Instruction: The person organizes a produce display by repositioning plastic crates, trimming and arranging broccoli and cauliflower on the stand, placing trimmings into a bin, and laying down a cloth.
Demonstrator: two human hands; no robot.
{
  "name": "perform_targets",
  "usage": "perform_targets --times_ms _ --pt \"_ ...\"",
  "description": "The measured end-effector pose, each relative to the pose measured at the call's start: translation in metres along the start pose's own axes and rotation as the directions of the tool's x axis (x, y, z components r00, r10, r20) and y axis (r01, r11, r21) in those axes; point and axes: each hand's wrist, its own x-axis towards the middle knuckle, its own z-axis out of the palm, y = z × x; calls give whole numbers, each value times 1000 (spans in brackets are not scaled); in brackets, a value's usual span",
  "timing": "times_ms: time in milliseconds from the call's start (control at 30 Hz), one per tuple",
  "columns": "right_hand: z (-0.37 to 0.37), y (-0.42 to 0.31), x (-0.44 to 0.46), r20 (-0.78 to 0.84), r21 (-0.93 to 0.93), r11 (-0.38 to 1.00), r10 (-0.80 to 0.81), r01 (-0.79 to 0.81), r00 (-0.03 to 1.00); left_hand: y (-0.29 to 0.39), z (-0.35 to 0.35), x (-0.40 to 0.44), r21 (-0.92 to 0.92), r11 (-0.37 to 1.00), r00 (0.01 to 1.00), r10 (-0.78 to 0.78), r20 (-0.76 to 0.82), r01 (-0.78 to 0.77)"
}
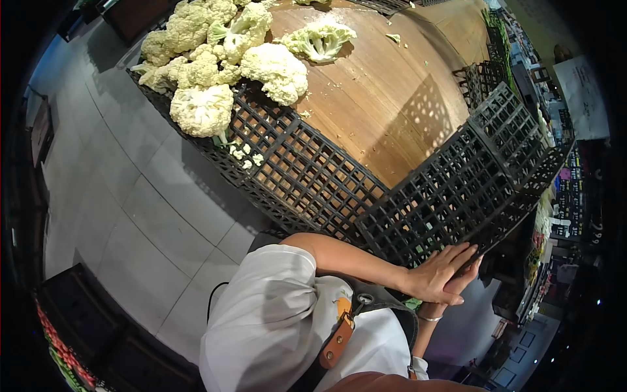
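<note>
My left hand (434, 277) lies across my right hand, its fingers stretched out toward the edge of a black plastic grid panel (431, 202). Partly covered by it, my right hand (465, 277) shows extended fingers; a bracelet (429, 318) circles that wrist. Neither hand visibly holds anything. A bit of green (413, 303) shows beside the wrists, too little to identify. Farther off, a heap of cauliflower heads (202, 65) rests at the upper left. A trimmed cauliflower piece (320, 40) sits apart on the wooden board (366, 85).
Another black grid panel (313, 176) borders the board, with small cauliflower florets (246, 155) on it. Grey tiled floor (150, 222) stretches to the left. Dark crates (98, 326) stand at lower left. Stocked shelves (565, 196) line the right side.
</note>
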Motion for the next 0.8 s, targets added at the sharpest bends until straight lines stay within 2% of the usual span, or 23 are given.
perform_targets --times_ms 67,100,233,333,433,533,667,733,800 --pt "-9 -8 -6 -19 -13 1000 -18 17 1000 10 0 2 -16 999 998 48 33 -47" --pt "-12 -10 -9 -26 -19 1000 -21 21 999 12 2 1 -84 995 998 59 30 -57" --pt "-23 -23 -20 -50 -39 998 -45 43 998 22 9 0 -72 987 989 146 35 -143" --pt "-23 -28 -30 -59 -55 998 -47 43 997 27 14 -3 -85 987 990 141 25 -139" --pt "-14 -28 -32 -46 -66 997 -51 48 998 43 3 -5 -59 998 992 24 122 -17" --pt "8 -17 -25 23 -63 997 -35 36 999 48 -6 -6 78 997 996 16 89 -23" --pt "62 7 -1 206 -59 998 11 2 978 43 -43 -5 221 975 1000 22 -20 -17" --pt "96 28 13 301 -58 998 43 -27 953 24 -55 -6 307 952 990 44 -133 -1" --pt "128 56 25 373 -60 997 68 -49 925 6 -83 -10 350 932 991 -58 -119 96"
